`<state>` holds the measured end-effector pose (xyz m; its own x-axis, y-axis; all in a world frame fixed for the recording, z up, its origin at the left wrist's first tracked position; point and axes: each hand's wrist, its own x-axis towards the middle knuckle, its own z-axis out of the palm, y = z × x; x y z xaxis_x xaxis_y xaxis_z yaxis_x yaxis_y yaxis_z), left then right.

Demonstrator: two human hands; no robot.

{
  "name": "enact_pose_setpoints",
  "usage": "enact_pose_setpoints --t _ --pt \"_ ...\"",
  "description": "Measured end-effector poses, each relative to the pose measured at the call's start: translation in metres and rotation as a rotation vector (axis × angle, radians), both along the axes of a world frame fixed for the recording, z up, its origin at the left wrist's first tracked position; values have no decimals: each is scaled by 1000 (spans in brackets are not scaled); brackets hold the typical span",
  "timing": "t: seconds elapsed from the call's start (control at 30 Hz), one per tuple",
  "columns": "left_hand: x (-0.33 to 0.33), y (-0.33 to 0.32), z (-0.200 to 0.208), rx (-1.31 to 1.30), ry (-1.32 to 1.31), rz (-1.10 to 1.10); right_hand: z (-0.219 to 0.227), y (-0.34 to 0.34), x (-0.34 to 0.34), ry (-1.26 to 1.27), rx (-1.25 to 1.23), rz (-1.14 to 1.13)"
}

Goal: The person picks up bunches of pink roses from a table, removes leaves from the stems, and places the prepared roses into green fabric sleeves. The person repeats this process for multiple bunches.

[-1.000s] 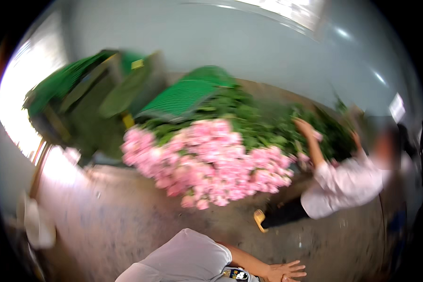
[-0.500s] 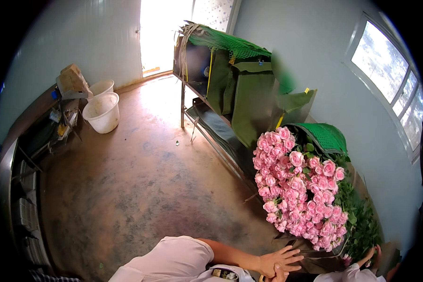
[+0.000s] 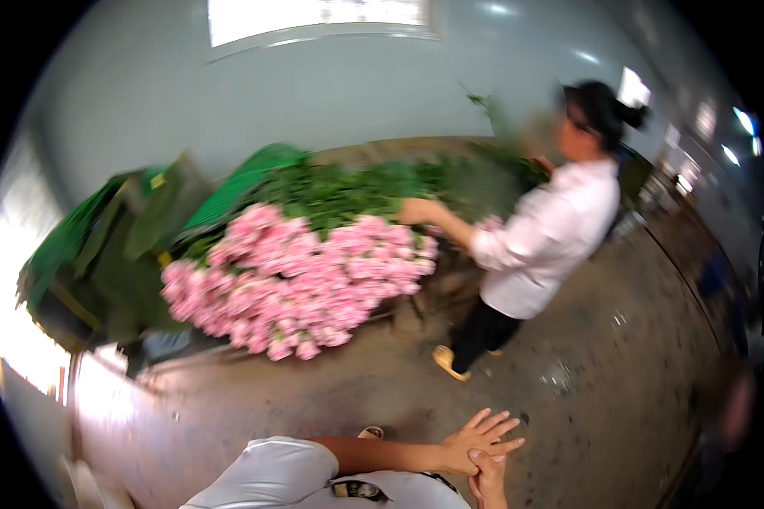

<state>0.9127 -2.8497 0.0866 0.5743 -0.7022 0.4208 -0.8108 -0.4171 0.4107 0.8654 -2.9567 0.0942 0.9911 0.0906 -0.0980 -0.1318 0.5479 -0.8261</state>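
Note:
My left forearm in a pale sleeve reaches across the lower middle, and my left hand (image 3: 475, 443) is open, its fingers spread toward the right. Just below it, my right hand (image 3: 489, 480) clasps it with the thumb laid across; its other fingers are mostly hidden. Both hands are held above the floor, apart from the flowers. Beyond them a large heap of pink roses (image 3: 306, 276) lies on a long bench, blooms toward me and green stems (image 3: 339, 191) toward the wall. At the heap's right end a co-worker (image 3: 543, 233) in a pale shirt has one hand among the stems.
Green netting (image 3: 255, 182) covers part of the roses' left side. Dark green sheets (image 3: 132, 246) hang over the rack at left. A window (image 3: 314, 19) is in the wall behind. The brown floor (image 3: 373, 373) runs between me and the bench.
My view has swung to the right, bringing the co-worker fully in and putting the roses left of middle. The white buckets have left the picture. My hands stay clasped together.

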Motion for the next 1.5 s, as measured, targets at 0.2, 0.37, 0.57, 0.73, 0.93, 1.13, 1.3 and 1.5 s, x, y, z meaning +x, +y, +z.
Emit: enact_pose_setpoints --t 0.2,0.37,0.57,0.73,0.93,1.13,1.3,1.5 --pt "5 -53 -5 -1 106 -345 -4 -39 -27 77 71 -208" --pt "51 -31 13 -77 239 -305 5 -67 5 137 -301 -129" --pt "109 -40 29 -3 42 -267 7 -96 94 101 -302 367" --pt "170 -57 40 227 85 -318 5 -99 153 204 -31 250" --pt "237 -102 37 172 28 -451 -4 -129 200 281 7 47" --pt "269 -164 14 -17 72 -399 -12 -174 246 299 71 -124" --pt "303 -216 6 -49 47 -138 5 -234 300 187 -108 24" --pt "336 -243 32 -21 280 99 20 -277 374 168 -292 331"
